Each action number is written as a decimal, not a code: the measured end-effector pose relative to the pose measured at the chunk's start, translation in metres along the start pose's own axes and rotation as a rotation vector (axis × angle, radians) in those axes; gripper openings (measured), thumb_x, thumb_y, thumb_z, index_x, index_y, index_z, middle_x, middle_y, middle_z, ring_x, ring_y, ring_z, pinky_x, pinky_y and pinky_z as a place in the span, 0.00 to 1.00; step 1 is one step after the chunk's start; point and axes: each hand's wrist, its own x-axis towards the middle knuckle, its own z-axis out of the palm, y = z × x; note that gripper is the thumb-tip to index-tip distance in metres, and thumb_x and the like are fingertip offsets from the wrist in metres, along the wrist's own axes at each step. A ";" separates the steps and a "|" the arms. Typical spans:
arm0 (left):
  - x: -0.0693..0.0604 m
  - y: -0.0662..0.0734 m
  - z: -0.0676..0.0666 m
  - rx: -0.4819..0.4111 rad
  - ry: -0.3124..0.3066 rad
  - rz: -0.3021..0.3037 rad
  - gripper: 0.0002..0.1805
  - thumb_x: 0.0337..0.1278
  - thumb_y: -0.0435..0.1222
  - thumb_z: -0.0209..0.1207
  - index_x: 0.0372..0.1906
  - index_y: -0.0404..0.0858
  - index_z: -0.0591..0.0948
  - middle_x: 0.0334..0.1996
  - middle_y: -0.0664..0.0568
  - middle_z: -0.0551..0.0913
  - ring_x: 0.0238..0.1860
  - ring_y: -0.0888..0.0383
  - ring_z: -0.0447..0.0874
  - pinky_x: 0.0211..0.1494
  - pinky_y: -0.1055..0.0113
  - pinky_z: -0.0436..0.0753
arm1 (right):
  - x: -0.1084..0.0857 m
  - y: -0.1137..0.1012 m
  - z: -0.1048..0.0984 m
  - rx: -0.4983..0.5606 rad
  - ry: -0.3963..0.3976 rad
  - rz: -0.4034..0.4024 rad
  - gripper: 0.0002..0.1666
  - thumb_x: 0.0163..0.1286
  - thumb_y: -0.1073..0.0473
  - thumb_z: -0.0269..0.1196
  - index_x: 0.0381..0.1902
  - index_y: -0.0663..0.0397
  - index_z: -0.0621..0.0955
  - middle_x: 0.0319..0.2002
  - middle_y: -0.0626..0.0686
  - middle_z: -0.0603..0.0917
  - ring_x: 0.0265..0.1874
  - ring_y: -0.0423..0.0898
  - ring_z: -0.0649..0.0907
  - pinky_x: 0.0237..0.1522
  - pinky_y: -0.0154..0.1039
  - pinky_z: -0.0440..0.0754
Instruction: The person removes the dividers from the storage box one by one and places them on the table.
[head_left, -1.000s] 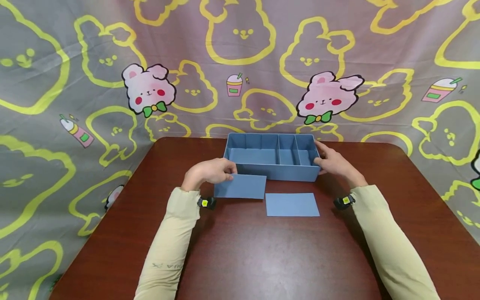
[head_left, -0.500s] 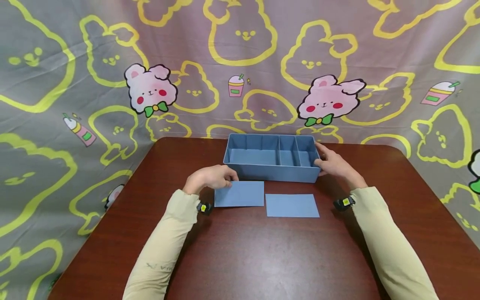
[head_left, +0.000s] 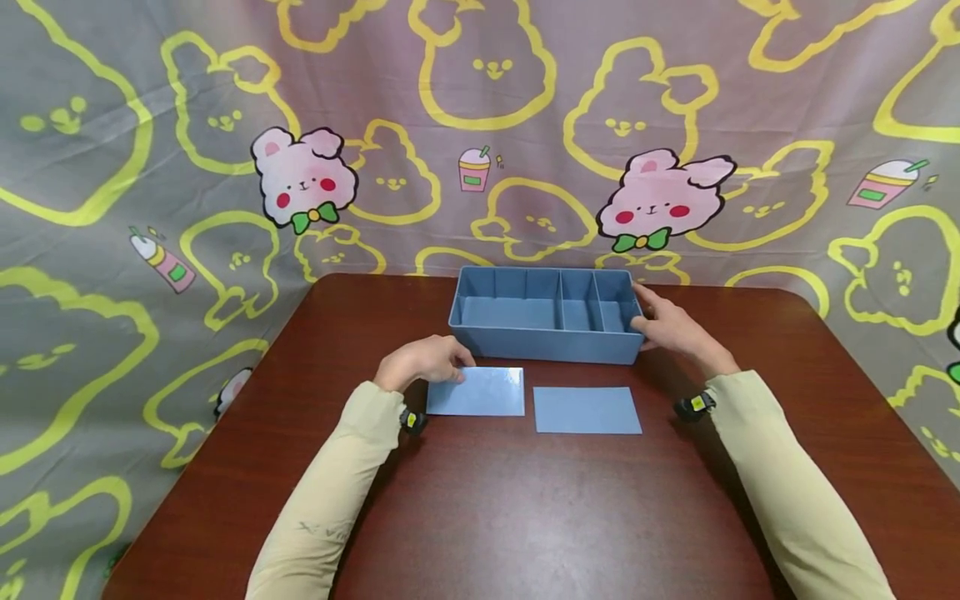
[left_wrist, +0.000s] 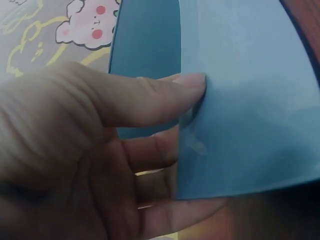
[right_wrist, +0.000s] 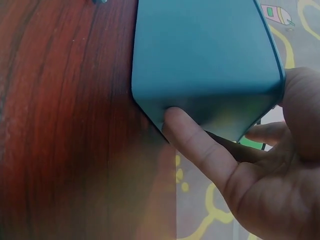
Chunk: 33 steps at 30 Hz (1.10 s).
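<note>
My left hand (head_left: pixel 427 361) pinches a thin blue rectangular panel (head_left: pixel 487 392) at its back left corner. In the left wrist view the thumb lies on the panel's (left_wrist: pixel 250 100) face, with fingers behind its edge. A glossy reflection shows on the panel, low over the table or lying on it; which, I cannot tell. My right hand (head_left: pixel 671 327) holds the right end of a blue divided storage box (head_left: pixel 543 343). In the right wrist view a finger presses the box's end wall (right_wrist: pixel 225 112), and the thumb is at the rim.
A second blue panel (head_left: pixel 587 410) lies flat on the brown table (head_left: pixel 555 508), right of the held one and in front of the box. Dividers (head_left: pixel 580 302) split the box into a large left compartment and small right ones. A patterned curtain (head_left: pixel 525 150) hangs behind the table.
My left hand has brought its panel down and toward the table's front, beside the other panel and away from the box. The right hand keeps its place on the box.
</note>
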 end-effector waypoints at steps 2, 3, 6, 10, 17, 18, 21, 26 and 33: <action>0.001 0.002 0.002 0.022 0.013 -0.015 0.16 0.61 0.38 0.64 0.54 0.47 0.85 0.53 0.50 0.83 0.48 0.56 0.79 0.52 0.60 0.80 | 0.000 -0.001 0.000 0.000 -0.001 -0.004 0.45 0.72 0.60 0.50 0.80 0.49 0.41 0.65 0.76 0.65 0.46 0.62 0.84 0.42 0.52 0.86; 0.002 0.003 0.003 0.034 0.017 -0.022 0.16 0.61 0.38 0.65 0.54 0.47 0.85 0.53 0.50 0.83 0.48 0.56 0.78 0.52 0.61 0.80 | 0.000 -0.001 0.000 -0.001 -0.002 -0.004 0.45 0.73 0.60 0.50 0.80 0.48 0.41 0.65 0.76 0.65 0.46 0.63 0.84 0.42 0.52 0.86; 0.002 0.008 0.004 0.066 0.027 -0.038 0.16 0.61 0.39 0.64 0.54 0.46 0.84 0.53 0.51 0.83 0.47 0.57 0.78 0.51 0.61 0.79 | 0.000 -0.002 -0.001 -0.003 0.000 -0.008 0.45 0.73 0.60 0.50 0.80 0.49 0.41 0.66 0.76 0.64 0.47 0.63 0.84 0.42 0.52 0.86; 0.001 0.016 0.004 0.094 0.036 -0.061 0.16 0.62 0.40 0.64 0.54 0.43 0.84 0.52 0.51 0.83 0.47 0.56 0.79 0.50 0.60 0.80 | 0.001 -0.002 -0.002 -0.008 0.002 -0.006 0.45 0.73 0.59 0.50 0.80 0.49 0.41 0.68 0.75 0.62 0.49 0.65 0.83 0.43 0.51 0.86; 0.002 0.027 0.006 0.166 0.035 -0.137 0.13 0.61 0.42 0.64 0.48 0.43 0.84 0.45 0.51 0.83 0.41 0.56 0.80 0.44 0.59 0.80 | 0.002 0.001 -0.001 -0.003 0.001 -0.007 0.45 0.72 0.60 0.50 0.80 0.48 0.41 0.66 0.76 0.64 0.46 0.62 0.85 0.43 0.52 0.86; 0.002 0.028 0.007 0.177 0.036 -0.148 0.11 0.61 0.42 0.65 0.46 0.43 0.84 0.44 0.51 0.83 0.40 0.56 0.80 0.42 0.59 0.80 | 0.001 0.002 -0.001 -0.004 0.001 -0.008 0.45 0.72 0.60 0.50 0.80 0.48 0.41 0.66 0.76 0.64 0.45 0.61 0.85 0.43 0.52 0.86; 0.004 0.028 0.010 0.210 0.057 -0.159 0.05 0.61 0.40 0.63 0.37 0.43 0.82 0.36 0.52 0.81 0.35 0.57 0.77 0.37 0.62 0.76 | 0.001 0.002 -0.001 -0.009 0.002 -0.010 0.45 0.72 0.60 0.50 0.80 0.48 0.41 0.66 0.76 0.64 0.42 0.59 0.86 0.43 0.51 0.86; 0.005 0.027 0.014 0.208 0.107 -0.135 0.08 0.61 0.34 0.59 0.27 0.41 0.74 0.26 0.53 0.68 0.28 0.58 0.63 0.30 0.63 0.64 | 0.002 0.003 0.000 -0.006 -0.001 -0.018 0.45 0.72 0.59 0.50 0.80 0.49 0.42 0.68 0.76 0.62 0.41 0.58 0.87 0.43 0.51 0.86; 0.004 0.034 0.005 0.209 0.113 -0.116 0.07 0.64 0.42 0.61 0.33 0.44 0.79 0.31 0.54 0.77 0.31 0.58 0.74 0.33 0.64 0.71 | -0.001 0.002 0.001 -0.004 0.008 -0.004 0.45 0.73 0.59 0.50 0.80 0.48 0.41 0.68 0.75 0.62 0.48 0.63 0.84 0.43 0.51 0.86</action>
